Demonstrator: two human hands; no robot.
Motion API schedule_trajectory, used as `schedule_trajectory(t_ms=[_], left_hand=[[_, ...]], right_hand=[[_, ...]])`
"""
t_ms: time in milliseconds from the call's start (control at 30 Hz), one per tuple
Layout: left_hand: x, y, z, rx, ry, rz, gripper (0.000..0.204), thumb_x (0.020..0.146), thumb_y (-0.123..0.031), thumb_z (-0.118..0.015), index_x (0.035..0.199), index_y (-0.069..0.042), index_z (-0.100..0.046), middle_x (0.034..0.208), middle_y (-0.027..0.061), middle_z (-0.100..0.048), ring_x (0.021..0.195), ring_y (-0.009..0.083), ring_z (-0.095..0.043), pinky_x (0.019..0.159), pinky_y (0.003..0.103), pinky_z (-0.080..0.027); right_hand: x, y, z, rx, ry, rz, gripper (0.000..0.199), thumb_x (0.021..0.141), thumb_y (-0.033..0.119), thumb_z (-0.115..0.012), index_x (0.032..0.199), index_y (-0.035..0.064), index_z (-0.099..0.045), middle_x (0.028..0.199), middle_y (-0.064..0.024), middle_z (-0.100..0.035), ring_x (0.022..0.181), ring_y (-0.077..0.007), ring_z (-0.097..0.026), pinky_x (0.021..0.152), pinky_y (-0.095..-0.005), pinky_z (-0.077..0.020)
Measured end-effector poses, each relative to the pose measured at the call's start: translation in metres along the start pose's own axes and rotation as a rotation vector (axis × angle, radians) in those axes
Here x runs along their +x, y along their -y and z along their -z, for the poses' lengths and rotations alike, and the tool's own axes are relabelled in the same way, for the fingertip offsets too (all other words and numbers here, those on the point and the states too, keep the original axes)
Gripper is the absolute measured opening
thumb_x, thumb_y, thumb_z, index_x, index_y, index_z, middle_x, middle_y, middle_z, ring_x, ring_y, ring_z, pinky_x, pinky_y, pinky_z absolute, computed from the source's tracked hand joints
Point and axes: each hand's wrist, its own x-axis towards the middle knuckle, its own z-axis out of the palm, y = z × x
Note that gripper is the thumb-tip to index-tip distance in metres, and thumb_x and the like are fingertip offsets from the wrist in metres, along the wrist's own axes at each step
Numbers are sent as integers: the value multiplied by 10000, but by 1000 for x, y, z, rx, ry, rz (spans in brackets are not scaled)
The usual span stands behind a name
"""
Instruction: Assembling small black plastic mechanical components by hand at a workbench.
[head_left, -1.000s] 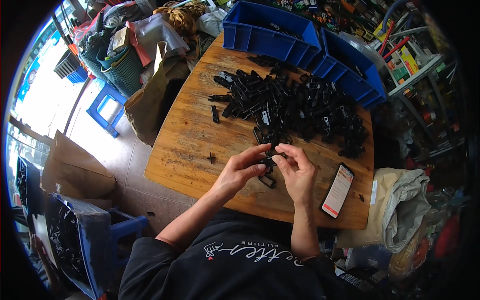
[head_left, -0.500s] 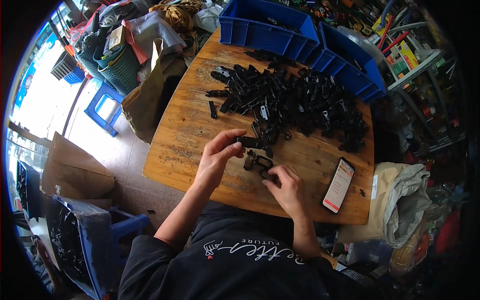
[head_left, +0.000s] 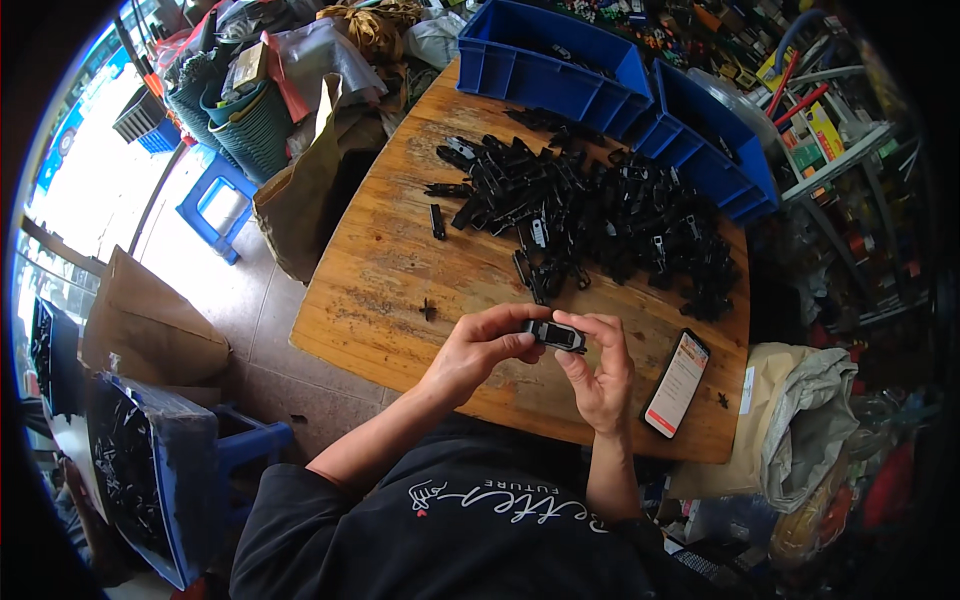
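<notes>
Just above the table's near part, a small black oblong part with a grey rim [head_left: 558, 335] is held between my hands. My left hand [head_left: 478, 345] pinches its left end between thumb and fingers. On the other end, the thumb and fingertips of my right hand [head_left: 602, 372] close round it. What exactly the part is I cannot make out. Beyond my hands lies a wide heap of similar black parts [head_left: 600, 200], some with silvery metal pieces. A small black cross-shaped piece [head_left: 427, 310] rests on the wood left of my hands.
Two blue bins [head_left: 555, 65] stand along the far edge of the wooden table [head_left: 370, 270]. A lit phone [head_left: 675, 383] lies to my right, beside another small black piece [head_left: 723, 400]. Paper sacks [head_left: 760, 420] flank the table; a blue stool [head_left: 217, 205] stands at left.
My hands were apart, each on a separate dark piece; now both hold one grey-rimmed part together. The left hand moved right and nearer. A small cross-shaped piece now lies at the table's left.
</notes>
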Motion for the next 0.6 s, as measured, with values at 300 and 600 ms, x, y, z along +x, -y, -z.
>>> schedule_trajectory(t_ms=[300, 600], left_hand=[[3, 4, -7, -8, -107, -80, 300, 837, -54, -588, 1126, -3, -526, 875, 47, -599, 773, 124, -581, 729, 243, -469], [7, 7, -1, -337, -129, -96, 273, 797, -60, -650, 1038, -34, -525, 799, 16, -574, 695, 102, -529, 654, 233, -439]], right_hand=[[3, -3, -6, -243, 67, 159, 307, 820, 134, -639, 1084, 22, -530, 1064, -92, -566, 968, -186, -517, 876, -301, -410], [-4, 2, -20, 409, 61, -424, 261, 895, 233, -568, 954, -20, -539, 771, -25, -578, 728, -108, -537, 688, -244, -429]])
